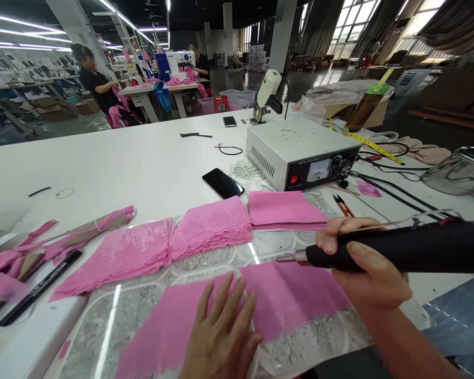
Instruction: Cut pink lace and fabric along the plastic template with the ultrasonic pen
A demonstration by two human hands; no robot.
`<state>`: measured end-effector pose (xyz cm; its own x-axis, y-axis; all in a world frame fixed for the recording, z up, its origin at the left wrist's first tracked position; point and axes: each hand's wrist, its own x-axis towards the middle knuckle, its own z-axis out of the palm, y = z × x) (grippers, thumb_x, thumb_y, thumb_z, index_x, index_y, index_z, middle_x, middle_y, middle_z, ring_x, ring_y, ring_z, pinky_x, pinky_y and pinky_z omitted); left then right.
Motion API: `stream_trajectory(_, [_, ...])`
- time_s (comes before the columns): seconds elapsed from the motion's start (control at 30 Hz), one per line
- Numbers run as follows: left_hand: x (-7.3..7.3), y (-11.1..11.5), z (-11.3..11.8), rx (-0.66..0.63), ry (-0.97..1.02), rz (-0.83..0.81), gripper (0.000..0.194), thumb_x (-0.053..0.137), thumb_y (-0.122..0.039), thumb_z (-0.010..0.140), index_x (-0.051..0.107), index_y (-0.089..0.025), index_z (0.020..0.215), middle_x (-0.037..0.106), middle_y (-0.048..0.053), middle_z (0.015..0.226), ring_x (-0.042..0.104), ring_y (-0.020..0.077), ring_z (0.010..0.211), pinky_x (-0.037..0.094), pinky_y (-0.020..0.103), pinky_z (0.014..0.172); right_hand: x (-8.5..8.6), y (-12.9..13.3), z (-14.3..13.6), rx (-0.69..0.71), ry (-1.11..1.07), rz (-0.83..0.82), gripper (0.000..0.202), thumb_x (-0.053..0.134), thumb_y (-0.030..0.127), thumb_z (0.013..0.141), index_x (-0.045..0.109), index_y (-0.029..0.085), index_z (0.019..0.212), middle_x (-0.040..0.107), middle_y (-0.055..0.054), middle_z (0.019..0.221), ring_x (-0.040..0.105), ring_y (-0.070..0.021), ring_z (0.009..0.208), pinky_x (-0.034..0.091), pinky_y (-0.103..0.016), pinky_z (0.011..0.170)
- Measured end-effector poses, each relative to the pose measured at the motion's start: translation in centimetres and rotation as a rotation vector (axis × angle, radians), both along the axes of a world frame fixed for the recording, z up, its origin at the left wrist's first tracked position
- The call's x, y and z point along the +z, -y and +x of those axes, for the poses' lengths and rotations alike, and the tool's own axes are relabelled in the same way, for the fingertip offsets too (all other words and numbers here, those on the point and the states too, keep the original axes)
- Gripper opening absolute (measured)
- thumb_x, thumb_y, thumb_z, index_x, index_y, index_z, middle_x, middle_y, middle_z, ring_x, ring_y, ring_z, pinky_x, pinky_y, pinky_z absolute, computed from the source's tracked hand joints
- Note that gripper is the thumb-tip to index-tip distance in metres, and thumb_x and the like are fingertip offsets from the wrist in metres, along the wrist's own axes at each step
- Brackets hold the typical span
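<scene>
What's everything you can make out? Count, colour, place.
Table: 1, white, foreground
Mat: 1, marbled grey, under the fabric
Control box: 1, grey, right
Phones: 2, black, left of box
Small machine: 1, cream, behind box
Thread tangle: 1, pale, beside nearer phone
Snips: 1, orange, before box
Tape measure: 1, yellow, right of box
Jar: 1, clear, right edge
Marker: 1, black, left
Narrow strips: several, pink, left
Flat fabric pieces: 2, pink, front of mat
Lace stacks: 2, pink, behind them
Plain stack: 1, pink, right of lace
Handheld tool: 1, black, right foreground
Co-workers: 2, dark-clothed, background
Background: too crowded to count
Left grip: 1, bare, flat on fabric
Right grip: 1, bare, closed around tool
</scene>
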<state>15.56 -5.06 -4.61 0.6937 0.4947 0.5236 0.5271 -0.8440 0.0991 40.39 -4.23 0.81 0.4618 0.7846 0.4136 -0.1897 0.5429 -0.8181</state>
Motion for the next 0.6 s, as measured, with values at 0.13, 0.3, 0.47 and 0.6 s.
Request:
stream_trajectory(0.13, [-0.8, 0.1, 0.1, 0.005, -0.015, -0.021, 0.032, 0.051, -0.027, 0.097, 0.062, -0.017, 0.126, 0.06, 0.007, 0.136, 0.038, 0.0249, 0.14, 0.012, 0.042, 0.121, -1.0, -0.2, -0.3, 0.017, -0.012, -0.005, 0.007, 0.065, 0.023, 0.076, 0.065, 0.022, 0.082, 0.056, -0.001, 0.078, 0.051, -0.013, 0.059, 0.048, -0.033, 0.059])
stream_trajectory(0.3, [-0.9, 0.2, 0.2, 0.008, -0.026, -0.023, 0.034, 0.049, -0.024, 0.098, 0.06, -0.017, 0.129, 0.059, 0.006, 0.137, 0.038, 0.0243, 0.14, 0.008, 0.042, 0.121, -1.5, -0.3, -0.6, 0.064, 0.011, -0.003, 0.007, 0.063, 0.022, 0.078, 0.065, 0.022, 0.086, 0.056, -0.002, 0.081, 0.052, -0.0123, 0.061, 0.049, -0.032, 0.06])
stream_trajectory(0.47, [-0.8, 0.0, 0.3, 0.027, -0.032, 0.004, 0.035, 0.052, -0.029, 0.097, 0.06, -0.017, 0.13, 0.06, 0.007, 0.135, 0.04, 0.0248, 0.138, 0.01, 0.043, 0.121, -1.5, -0.4, -0.7, 0.065, 0.027, -0.013, 0.007, 0.063, 0.023, 0.079, 0.064, 0.023, 0.086, 0.056, -0.002, 0.081, 0.053, -0.0131, 0.061, 0.049, -0.032, 0.058])
stream_trajectory(0.6, [-0.8, -0.1, 0.2, 0.016, -0.045, 0.01, 0.035, 0.052, -0.029, 0.097, 0.06, -0.018, 0.13, 0.06, 0.006, 0.136, 0.04, 0.0242, 0.138, 0.009, 0.042, 0.121, -1.5, -0.6, -0.7, 0.061, 0.051, -0.014, 0.007, 0.064, 0.026, 0.079, 0.064, 0.023, 0.086, 0.057, -0.001, 0.079, 0.053, -0.0132, 0.06, 0.048, -0.032, 0.059])
